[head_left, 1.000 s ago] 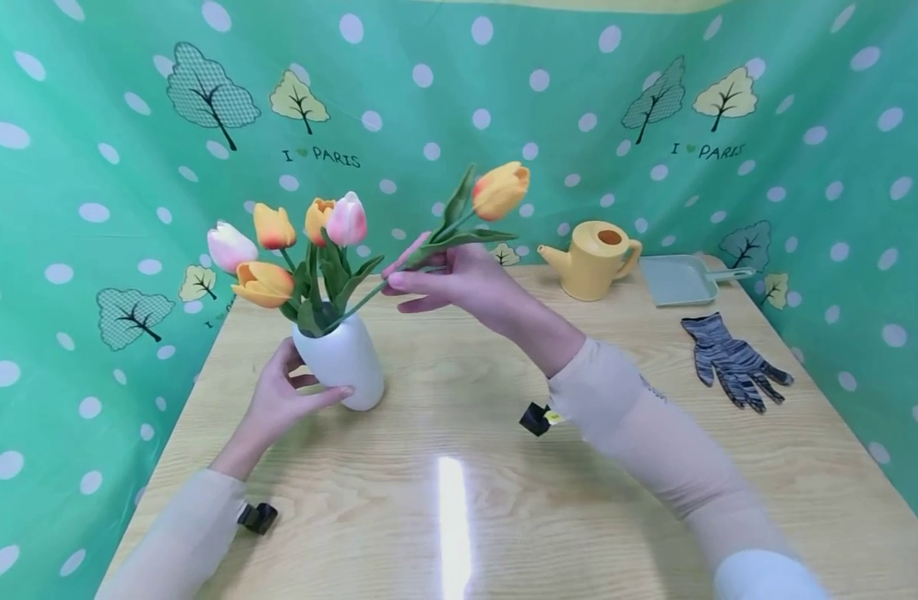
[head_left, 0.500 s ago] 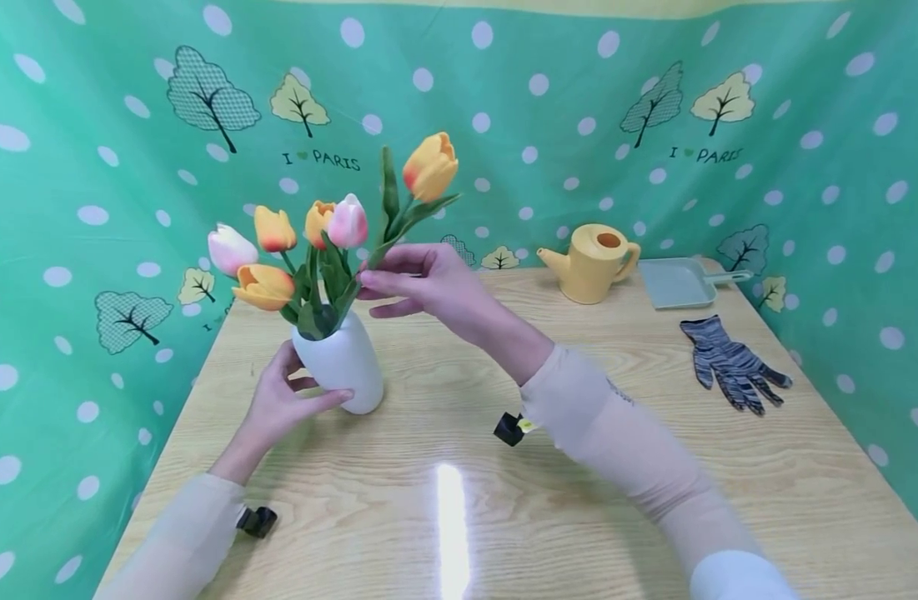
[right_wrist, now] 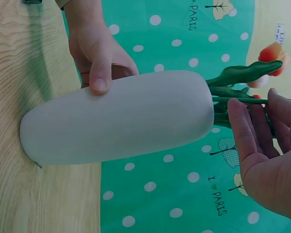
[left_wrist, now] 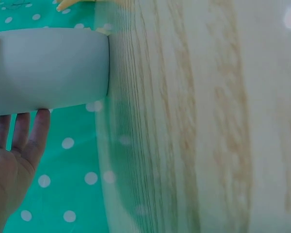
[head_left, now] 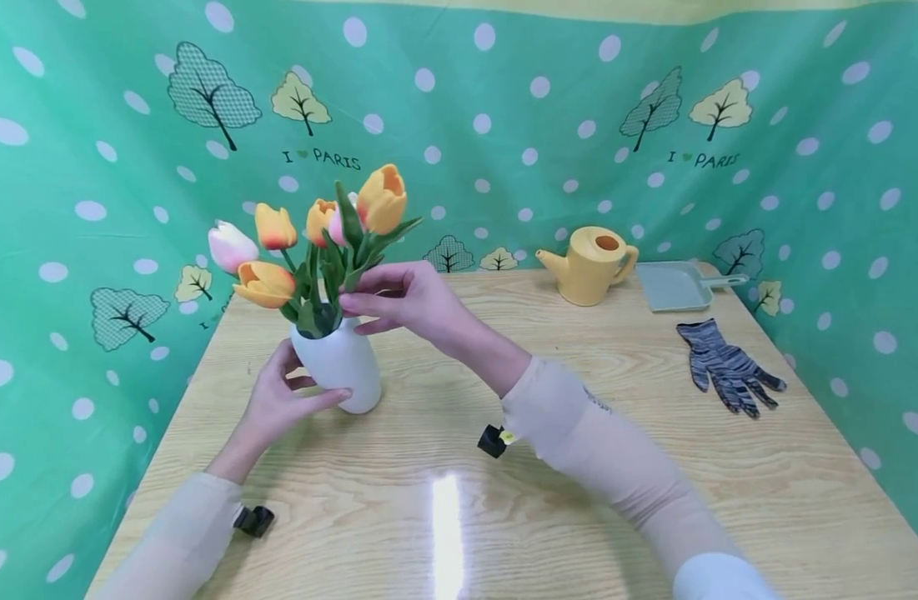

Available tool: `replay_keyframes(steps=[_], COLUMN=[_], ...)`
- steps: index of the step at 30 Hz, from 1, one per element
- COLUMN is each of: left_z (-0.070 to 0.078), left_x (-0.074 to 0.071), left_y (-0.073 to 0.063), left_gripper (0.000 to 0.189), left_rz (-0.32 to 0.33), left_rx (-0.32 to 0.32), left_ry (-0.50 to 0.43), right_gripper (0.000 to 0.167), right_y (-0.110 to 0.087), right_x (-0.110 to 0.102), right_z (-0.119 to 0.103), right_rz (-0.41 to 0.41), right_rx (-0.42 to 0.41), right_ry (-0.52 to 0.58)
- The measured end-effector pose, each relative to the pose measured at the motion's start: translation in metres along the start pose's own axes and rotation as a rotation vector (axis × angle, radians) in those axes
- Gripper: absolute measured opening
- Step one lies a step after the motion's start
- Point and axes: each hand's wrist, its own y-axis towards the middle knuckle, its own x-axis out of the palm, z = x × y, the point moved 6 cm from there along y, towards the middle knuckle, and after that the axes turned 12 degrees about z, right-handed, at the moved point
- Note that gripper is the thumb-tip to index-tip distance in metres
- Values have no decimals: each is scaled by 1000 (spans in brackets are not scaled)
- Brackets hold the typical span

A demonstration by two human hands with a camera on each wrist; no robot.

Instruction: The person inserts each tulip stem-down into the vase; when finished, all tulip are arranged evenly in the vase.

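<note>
A white vase (head_left: 342, 367) stands on the wooden table at the left, holding several orange and pink tulips (head_left: 266, 285). My left hand (head_left: 282, 396) grips the vase from its left side; the right wrist view shows that thumb lying across the vase wall (right_wrist: 121, 121). With its fingertips, my right hand (head_left: 413, 304) pinches the stem of an orange tulip (head_left: 382, 198) just above the rim. In the right wrist view the green stem (right_wrist: 252, 101) passes between thumb and fingers into the vase's mouth. The stem's lower end is hidden inside.
A yellow watering can (head_left: 588, 265) stands at the back right. Beside it lies a grey-green dustpan (head_left: 672, 286), with a dark striped glove (head_left: 729, 367) in front. A green dotted curtain (head_left: 474, 108) hangs behind the wooden table (head_left: 549, 508).
My right hand has moved left and down to the vase, bringing the orange tulip upright and lower, close against the other flowers. My left hand has kept its grip on the vase.
</note>
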Motion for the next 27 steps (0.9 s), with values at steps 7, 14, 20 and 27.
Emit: replay_keyframes(steps=[7, 14, 20, 27], left_z=[1, 0, 3, 1], left_x=[-1, -1, -2, -1], left_y=[1, 3, 3, 1], left_gripper=[88, 87, 87, 89], left_rz=[-11, -5, -3, -5], left_rx=[25, 12, 11, 16], left_ry=[6, 11, 3, 1], right_gripper=[24, 22, 15, 13], right_y=[2, 7, 9, 9], right_x=[4, 6, 7, 8], right_z=[8, 15, 20, 26], right_rz=[3, 5, 7, 30], right_rx=[27, 33, 21, 12], right_ry=[-29, -68, -101, -139])
